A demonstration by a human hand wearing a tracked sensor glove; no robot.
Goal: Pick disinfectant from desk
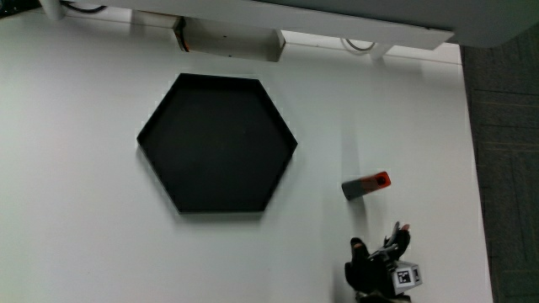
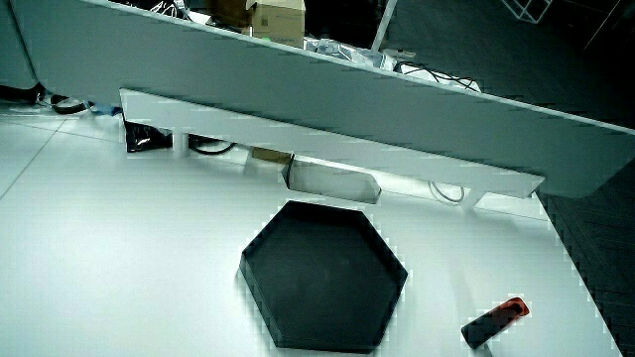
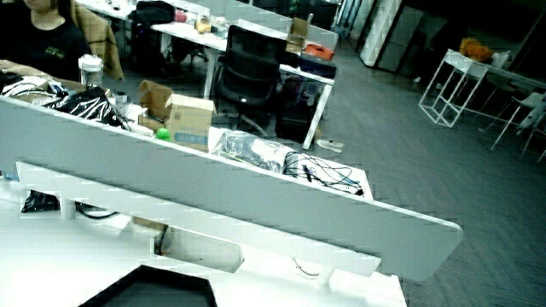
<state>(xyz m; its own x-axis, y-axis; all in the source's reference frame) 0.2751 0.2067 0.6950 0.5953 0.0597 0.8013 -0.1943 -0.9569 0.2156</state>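
The black-gloved hand [image 1: 381, 268], carrying a small patterned cube [image 1: 407, 274] on its back, sits at the table's edge closest to the person. In the main view its fingers [image 1: 401, 237] are extended and loosely spread toward the target, and they hold nothing. The hand does not show in either side view.

The small dark grey disinfectant bottle with a red cap [image 1: 365, 185] lies on its side on the white table [image 1: 76, 210], a little farther from the person than the hand and apart from it. In a side view [image 2: 494, 322] the same bottle lies flat near the table's edge.

Step in hand: the approach, judged from the gap between fingertips and bottle. No contact has been made. The next move calls for advancing the hand over the bottle, lowering the fingers to either side of its body, and closing across its narrow width before lifting. A bottle lying flat may roll under a glancing touch.

Beside the bottle, well apart from it, rests a black hexagonal tray [image 1: 219, 143] with a low rim; it does not obstruct the path. Farthest from the person stands a low pale partition [image 2: 327, 109], with cables [image 2: 203, 146] under it. Nothing lies between hand and bottle.
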